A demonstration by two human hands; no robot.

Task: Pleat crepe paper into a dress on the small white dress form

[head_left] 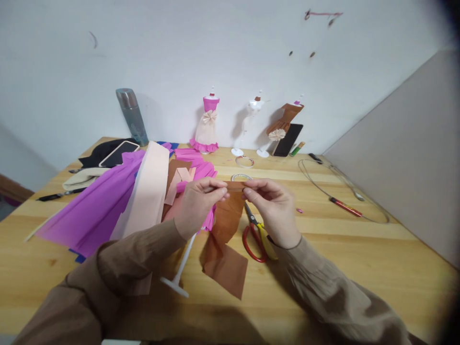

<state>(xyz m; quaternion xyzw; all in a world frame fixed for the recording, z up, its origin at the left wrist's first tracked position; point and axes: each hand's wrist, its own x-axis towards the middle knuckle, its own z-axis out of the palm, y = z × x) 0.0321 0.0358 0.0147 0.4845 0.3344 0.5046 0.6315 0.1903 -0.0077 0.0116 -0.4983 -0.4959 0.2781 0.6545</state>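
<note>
A strip of brown crepe paper [230, 211] hangs from both hands, its top edge folded over and its lower end twisted towards the table. My left hand [201, 203] pinches the top edge at its left corner, thumb against fingers. At the right corner my right hand [271, 203] pinches the same edge. Below my right hand lie scissors [257, 239] with red and yellow handles, partly hidden by it. Under my left wrist a white doll stand [179, 273] shows its base and pole; its upper part is hidden.
Purple paper [97, 206] and pale peach paper [143, 191] lie at left, near a phone [119, 153] and a bottle [132, 117]. Against the wall stand a pink-dressed mannequin [208, 122], a bare white one [246, 127] and a brown-dressed one [285, 120]. A cable with a red tool [345, 207] lies right.
</note>
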